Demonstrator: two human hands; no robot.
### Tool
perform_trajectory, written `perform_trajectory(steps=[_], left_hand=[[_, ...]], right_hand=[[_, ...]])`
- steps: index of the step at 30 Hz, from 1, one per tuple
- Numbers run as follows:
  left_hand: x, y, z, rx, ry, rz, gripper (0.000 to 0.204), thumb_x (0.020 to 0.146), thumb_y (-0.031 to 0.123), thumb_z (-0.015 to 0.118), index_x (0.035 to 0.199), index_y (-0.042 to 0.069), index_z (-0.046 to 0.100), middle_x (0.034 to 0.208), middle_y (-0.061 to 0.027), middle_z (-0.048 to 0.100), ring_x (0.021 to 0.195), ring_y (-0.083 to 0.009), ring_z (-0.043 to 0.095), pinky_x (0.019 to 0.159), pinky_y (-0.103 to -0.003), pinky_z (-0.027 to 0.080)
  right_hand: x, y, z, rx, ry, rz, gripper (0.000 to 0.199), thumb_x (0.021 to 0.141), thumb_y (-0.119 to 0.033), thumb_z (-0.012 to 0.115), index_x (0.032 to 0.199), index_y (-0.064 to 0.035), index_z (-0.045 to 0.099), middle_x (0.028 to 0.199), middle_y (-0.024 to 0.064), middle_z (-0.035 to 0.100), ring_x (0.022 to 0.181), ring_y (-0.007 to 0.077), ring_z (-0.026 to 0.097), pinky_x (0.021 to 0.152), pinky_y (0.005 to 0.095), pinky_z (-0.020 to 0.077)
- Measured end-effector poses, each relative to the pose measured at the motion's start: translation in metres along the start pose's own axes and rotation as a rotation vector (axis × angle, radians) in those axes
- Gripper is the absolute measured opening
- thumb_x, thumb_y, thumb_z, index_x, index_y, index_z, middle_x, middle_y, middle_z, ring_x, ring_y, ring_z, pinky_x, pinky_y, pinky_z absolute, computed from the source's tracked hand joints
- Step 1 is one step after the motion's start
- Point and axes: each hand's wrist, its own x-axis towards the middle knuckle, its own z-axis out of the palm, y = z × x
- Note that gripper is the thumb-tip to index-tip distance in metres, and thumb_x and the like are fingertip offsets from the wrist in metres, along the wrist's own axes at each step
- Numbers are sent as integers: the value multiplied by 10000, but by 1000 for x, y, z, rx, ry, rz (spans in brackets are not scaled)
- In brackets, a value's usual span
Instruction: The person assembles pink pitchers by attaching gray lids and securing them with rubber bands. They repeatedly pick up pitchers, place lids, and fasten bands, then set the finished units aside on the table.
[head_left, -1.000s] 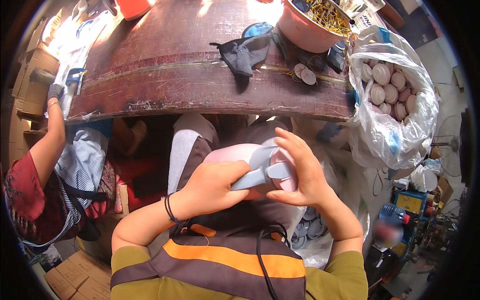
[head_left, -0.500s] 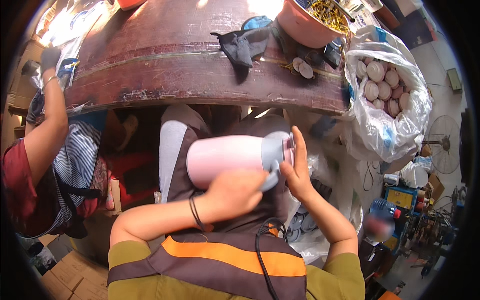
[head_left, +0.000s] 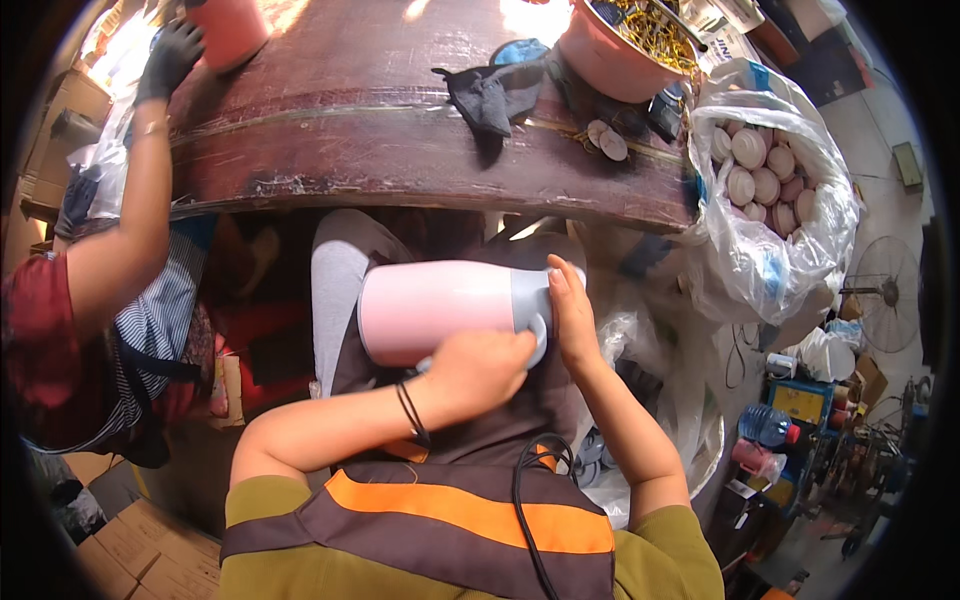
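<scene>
A pink vacuum jug [head_left: 430,310] with a grey collar and grey handle lies on its side across my lap, its base to the left. My left hand [head_left: 482,368] is closed round the handle on the jug's near side. At the top end, my right hand [head_left: 573,315] presses its palm and bent fingers over the lid, which it hides almost wholly.
Ahead is a dark red table [head_left: 380,150] with a grey cloth [head_left: 495,95] and a pink basin [head_left: 620,55] of golden ties. At right hangs a plastic bag [head_left: 780,260] of round pink lids. At left, a co-worker's gloved hand [head_left: 172,62] is beside a pink container [head_left: 228,32].
The jug has shifted slightly left, and my right hand now covers its lid more. The co-worker's gloved hand has moved farther over the table, and the pink container shows more.
</scene>
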Motion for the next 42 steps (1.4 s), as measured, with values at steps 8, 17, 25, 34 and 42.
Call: perform_trajectory(steps=[8, 17, 25, 34, 42], left_hand=[[40, -79, -114, -655, -357, -71, 299, 678, 159, 661, 936, 9, 684, 840, -139, 687, 779, -194, 665, 729, -293, 507], [-2, 11, -52, -34, -32, -136, 280, 751, 315, 729, 800, 65, 611, 711, -148, 624, 663, -336, 633, 582, -415, 485], [45, -53, -120, -888, -531, -166, 272, 683, 155, 848, 825, -1, 675, 730, 11, 631, 692, -48, 558, 612, -216, 439], [1, 9, -102, -298, -52, -444, 442, 789, 413, 701, 884, -14, 640, 746, -205, 638, 700, -338, 647, 650, -393, 494], [7, 21, -127, -508, -113, -539, 298, 893, 298, 615, 908, 3, 577, 716, -104, 657, 633, -187, 639, 588, -320, 472]], right_hand=[[-38, -61, -20, -420, -350, -1130, 586, 771, -549, 693, 1239, -205, 620, 1446, 236, 368, 1314, 433, 389, 1065, 520, 326], [-26, -27, -1, -48, -148, -248, 507, 943, -305, 533, 1356, -19, 463, 1383, 197, 446, 1306, 314, 412, 1096, 366, 280], [-53, -68, -34, -209, -490, -1148, 626, 772, -673, 613, 1212, -229, 655, 1465, 209, 350, 1303, 443, 375, 1041, 542, 337], [-30, -48, -4, 108, -371, -444, 546, 939, -417, 512, 1342, -47, 497, 1353, 179, 452, 1279, 307, 425, 1076, 372, 302], [4, -77, 5, 175, -481, -315, 440, 975, -331, 494, 1307, -43, 521, 1316, 142, 484, 1253, 257, 450, 1057, 340, 324]])
